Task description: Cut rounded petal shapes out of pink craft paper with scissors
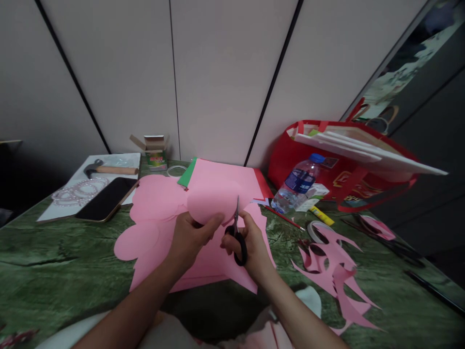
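My left hand (191,237) pinches a rounded piece of pink paper (212,201) and holds it up above the table. My right hand (250,245) grips black-handled scissors (238,232), their blades pointing up at the right edge of that pink piece. Under both hands lie more pink sheets and cut round shapes (152,213) spread on the green marbled table (54,271).
Pink offcuts (337,276) lie at the right, by a tape roll (316,231), a glue stick (321,215) and a water bottle (298,186). A red bag (348,165) holds white boards. At the left are a phone (107,198), a hammer (109,169), beads (78,190) and a small box (156,152).
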The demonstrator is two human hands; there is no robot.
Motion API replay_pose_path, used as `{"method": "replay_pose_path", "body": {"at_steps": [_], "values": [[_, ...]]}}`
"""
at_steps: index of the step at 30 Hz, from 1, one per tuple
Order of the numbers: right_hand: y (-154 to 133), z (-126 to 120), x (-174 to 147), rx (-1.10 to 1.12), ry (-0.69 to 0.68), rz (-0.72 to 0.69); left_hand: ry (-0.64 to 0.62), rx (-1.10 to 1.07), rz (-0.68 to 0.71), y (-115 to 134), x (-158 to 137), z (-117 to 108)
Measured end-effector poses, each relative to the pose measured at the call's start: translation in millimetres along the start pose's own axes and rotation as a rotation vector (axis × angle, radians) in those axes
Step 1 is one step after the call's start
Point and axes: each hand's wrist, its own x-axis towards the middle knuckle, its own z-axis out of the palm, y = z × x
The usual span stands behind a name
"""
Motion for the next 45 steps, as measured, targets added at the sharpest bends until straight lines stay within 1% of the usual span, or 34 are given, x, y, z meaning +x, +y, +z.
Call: {"method": "replay_pose_path", "body": {"at_steps": [8, 14, 26, 31, 36, 40, 45], "values": [[1.4, 0.3, 1.4, -0.003, 0.002, 0.007, 0.038, -0.047, -0.001, 1.1, -0.2, 0.9], [0.8, -0.2, 0.7, -0.021, -0.015, -0.018, 0.027, -0.064, 0.016, -2.9, 1.1, -0.2], [2.3, 0.4, -0.2, -0.012, -0.049, -0.05, -0.088, -0.176, 0.068, -7.2, 2.8, -1.5], [3.7, 1.8, -0.6, 0.008, -0.063, -0.032, -0.098, -0.194, 0.083, -8.1, 4.0, -1.0], [5.9, 2.3, -0.1, 0.018, -0.071, -0.042, -0.066, -0.124, 0.052, -6.1, 2.7, -1.1], [2.4, 1.8, 0.3, 0.067, -0.06, -0.073, -0.09, -0.06, 0.006, -4.6, 1.8, -0.3], [1.1, 0.2, 1.8, 0.111, -0.06, -0.107, -0.104, -0.028, 0.011, -4.3, 1.3, 1.1]]}}
